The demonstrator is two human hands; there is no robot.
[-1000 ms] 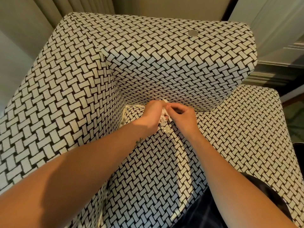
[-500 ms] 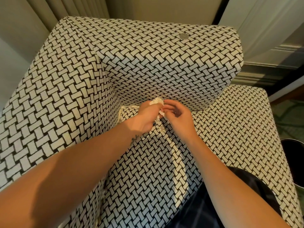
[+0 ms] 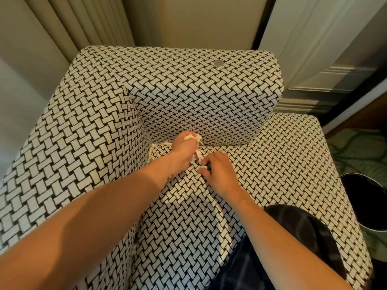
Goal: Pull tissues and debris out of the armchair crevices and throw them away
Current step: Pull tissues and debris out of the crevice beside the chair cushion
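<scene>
L hand (image 3: 184, 151) still clutches the tissue wad (image 3: 191, 137) at the back crevice. R hand (image 3: 219, 172) has dropped off it, now pinching a scrap (image 3: 202, 167) on the seat cushion (image 3: 261, 174). Nearly ready for the bin (image 3: 374, 229).

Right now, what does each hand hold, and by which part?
The left hand grips a crumpled tissue wad round its middle, ends sticking out. The right hand pinches a small white scrap; where, I cannot tell.
</scene>
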